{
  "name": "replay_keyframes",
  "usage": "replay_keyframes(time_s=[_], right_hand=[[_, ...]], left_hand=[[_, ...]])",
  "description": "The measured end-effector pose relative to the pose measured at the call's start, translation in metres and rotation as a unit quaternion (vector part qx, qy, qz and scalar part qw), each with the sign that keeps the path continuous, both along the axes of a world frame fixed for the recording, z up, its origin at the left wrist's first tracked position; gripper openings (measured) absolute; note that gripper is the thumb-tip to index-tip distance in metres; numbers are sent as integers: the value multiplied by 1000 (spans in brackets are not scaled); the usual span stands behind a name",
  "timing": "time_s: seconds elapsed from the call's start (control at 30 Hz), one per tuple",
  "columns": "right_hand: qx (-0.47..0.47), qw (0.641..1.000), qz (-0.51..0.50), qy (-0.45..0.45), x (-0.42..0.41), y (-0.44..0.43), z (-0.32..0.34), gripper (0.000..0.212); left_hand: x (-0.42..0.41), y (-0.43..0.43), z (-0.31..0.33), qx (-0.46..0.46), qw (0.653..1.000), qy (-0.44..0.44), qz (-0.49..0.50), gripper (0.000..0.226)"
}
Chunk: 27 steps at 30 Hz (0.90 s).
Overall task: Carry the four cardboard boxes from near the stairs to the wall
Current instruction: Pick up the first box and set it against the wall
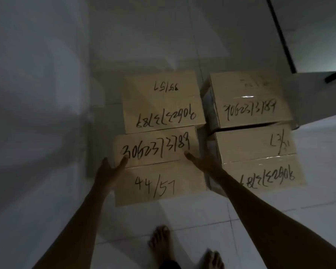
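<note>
Four tan cardboard boxes sit in a two-by-two block on the floor, flat-topped, matte, sealed along the middle seam with clear glossy tape, each scrawled with black marker numbers. The near left box (159,166) reads "44/57" and touches the far left box (162,101) behind it. A narrow gap separates them from the far right box (250,100) and the near right box (260,156), whose facing sides show a paler printed label, too dim to read.

The floor (211,220) is pale glossy square tile with thin grout lines, lit dimly; a plain light wall (37,74) rises at left, and a dark railing bar (281,35) slants at upper right above a pale step. Two bare feet stand at the bottom edge.

The left hand (111,169) is spread open, thumb lying on the near left box's top and fingers over its left edge. The right hand (202,158) is open too, fingers extended at that box's right edge, beside the gap; how firmly either grips cannot be told
</note>
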State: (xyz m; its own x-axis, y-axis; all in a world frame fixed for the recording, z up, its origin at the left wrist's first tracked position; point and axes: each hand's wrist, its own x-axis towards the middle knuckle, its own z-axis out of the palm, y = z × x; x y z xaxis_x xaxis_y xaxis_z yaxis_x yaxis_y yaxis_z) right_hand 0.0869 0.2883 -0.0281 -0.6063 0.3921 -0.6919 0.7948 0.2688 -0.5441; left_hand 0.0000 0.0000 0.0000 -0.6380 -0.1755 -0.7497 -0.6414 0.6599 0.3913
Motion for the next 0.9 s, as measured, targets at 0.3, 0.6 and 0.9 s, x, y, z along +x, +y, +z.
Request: replay_keyframes(time_s=[0.3, 0.6, 0.9], right_hand=[[-138, 986, -70, -65, -4, 5, -34, 47], [-157, 980, -97, -76, -5, 4, 92, 79], [-154, 988, 1, -30, 4, -14, 452, 90]], left_hand=[[10, -1, -62, 46, 995, -37, 80, 70], [24, 0, 66, 64, 991, -29, 110, 79], [92, -29, 425, 100, 979, 46, 173, 84]])
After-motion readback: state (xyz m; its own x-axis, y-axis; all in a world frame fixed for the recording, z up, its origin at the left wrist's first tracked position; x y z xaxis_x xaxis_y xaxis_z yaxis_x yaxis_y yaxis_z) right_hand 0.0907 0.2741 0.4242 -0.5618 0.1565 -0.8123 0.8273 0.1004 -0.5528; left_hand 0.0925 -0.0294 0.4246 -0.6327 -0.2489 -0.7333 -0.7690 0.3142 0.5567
